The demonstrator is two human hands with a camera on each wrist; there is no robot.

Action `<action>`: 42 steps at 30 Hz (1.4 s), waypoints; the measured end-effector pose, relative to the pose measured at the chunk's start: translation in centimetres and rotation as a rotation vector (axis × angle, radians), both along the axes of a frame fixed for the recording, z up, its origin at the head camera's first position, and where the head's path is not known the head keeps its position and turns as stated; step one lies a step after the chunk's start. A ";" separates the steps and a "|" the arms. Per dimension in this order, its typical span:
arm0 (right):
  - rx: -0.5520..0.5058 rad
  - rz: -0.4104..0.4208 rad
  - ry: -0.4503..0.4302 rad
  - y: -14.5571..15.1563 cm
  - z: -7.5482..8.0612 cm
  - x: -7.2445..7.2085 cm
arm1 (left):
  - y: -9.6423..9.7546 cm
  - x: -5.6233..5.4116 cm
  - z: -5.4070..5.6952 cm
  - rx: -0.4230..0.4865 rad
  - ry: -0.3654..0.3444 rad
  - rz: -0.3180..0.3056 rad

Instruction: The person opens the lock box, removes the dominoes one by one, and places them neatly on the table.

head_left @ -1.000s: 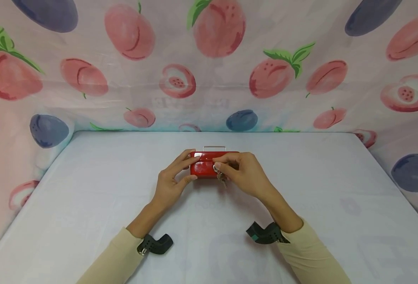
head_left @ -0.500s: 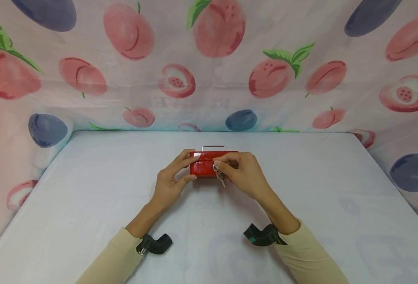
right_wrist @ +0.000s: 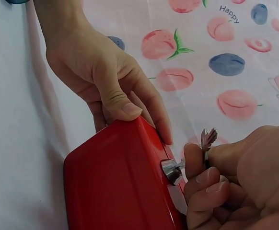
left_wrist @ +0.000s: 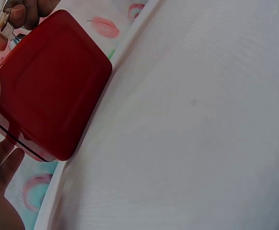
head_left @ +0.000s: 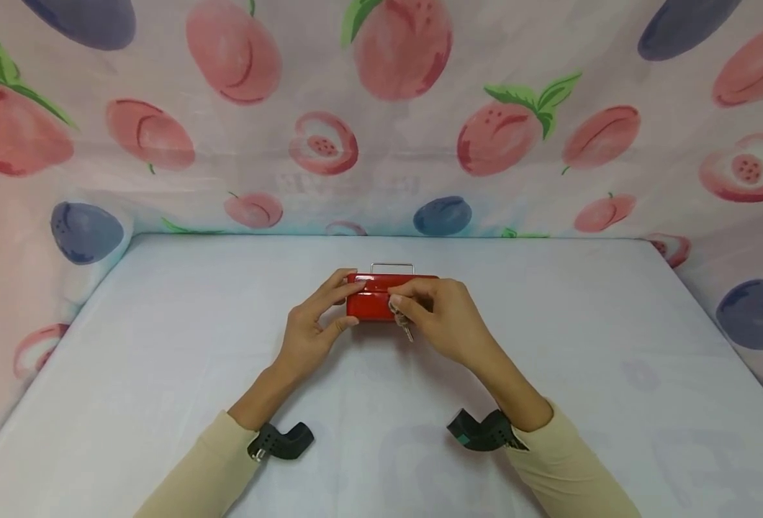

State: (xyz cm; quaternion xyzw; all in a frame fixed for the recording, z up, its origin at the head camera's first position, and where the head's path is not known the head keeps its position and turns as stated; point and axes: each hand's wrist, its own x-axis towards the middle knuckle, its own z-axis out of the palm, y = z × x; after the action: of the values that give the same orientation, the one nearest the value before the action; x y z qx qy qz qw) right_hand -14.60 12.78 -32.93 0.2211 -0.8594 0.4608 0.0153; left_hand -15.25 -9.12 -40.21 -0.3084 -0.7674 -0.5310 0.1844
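Note:
A small red metal cash box (head_left: 370, 306) is between both hands in the head view, its thin wire handle (head_left: 392, 264) standing up at the back. My left hand (head_left: 308, 332) grips the box's left end, thumb at the lower front and fingers over the top. The right hand (head_left: 451, 321) pinches a key at the silver lock cylinder (right_wrist: 170, 171) on the box's front; its fingers cover most of that key. A second key (right_wrist: 208, 139) on the same ring dangles from those fingers. In the left wrist view the red underside (left_wrist: 58, 86) faces the camera.
A white cloth covers the table (head_left: 381, 417). Behind it hangs a fruit-print curtain (head_left: 394, 165), which also runs along both sides. Each wrist wears a black camera mount, one on the left (head_left: 282, 441) and one on the right (head_left: 485, 429).

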 end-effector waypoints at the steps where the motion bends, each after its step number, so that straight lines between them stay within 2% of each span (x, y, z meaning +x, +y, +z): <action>1: 0.004 0.001 0.004 0.0 0.1 0.0 | -0.1 -0.3 -0.5 0.001 0.001 -0.001; 3: 0.007 0.004 0.006 0.0 0.2 0.0 | -0.3 -0.8 -1.4 0.001 0.003 -0.002; 7: 0.010 0.004 -0.010 0.1 0.1 -0.2 | -0.3 -0.7 -1.2 0.000 0.000 0.008; 9: 0.023 0.000 -0.016 0.2 0.1 -0.2 | -0.2 -0.5 -0.9 0.001 0.006 0.010; 16: 0.064 0.022 -0.037 0.7 0.2 -0.4 | 0.3 1.1 1.8 -0.006 -0.001 -0.003; 19: 0.057 0.038 -0.060 0.9 0.3 -0.4 | 0.3 1.2 2.2 -0.007 -0.004 -0.003; 29: 0.059 0.092 -0.113 1.5 0.5 -0.6 | 0.3 1.1 2.1 -0.009 -0.007 -0.004; 36: 0.066 0.117 -0.106 1.8 0.8 -0.6 | 0.3 1.2 2.0 -0.013 -0.016 -0.003; 42: 0.125 0.108 -0.085 2.0 1.0 -0.5 | 0.3 1.2 1.9 -0.017 -0.021 0.000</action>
State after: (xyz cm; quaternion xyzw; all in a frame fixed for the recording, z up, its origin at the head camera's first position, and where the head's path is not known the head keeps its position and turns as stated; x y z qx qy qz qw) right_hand -15.11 14.77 -31.95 0.2478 -0.8732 0.4153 -0.0602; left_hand -14.03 -8.85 -38.33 -0.3041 -0.7738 -0.5278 0.1738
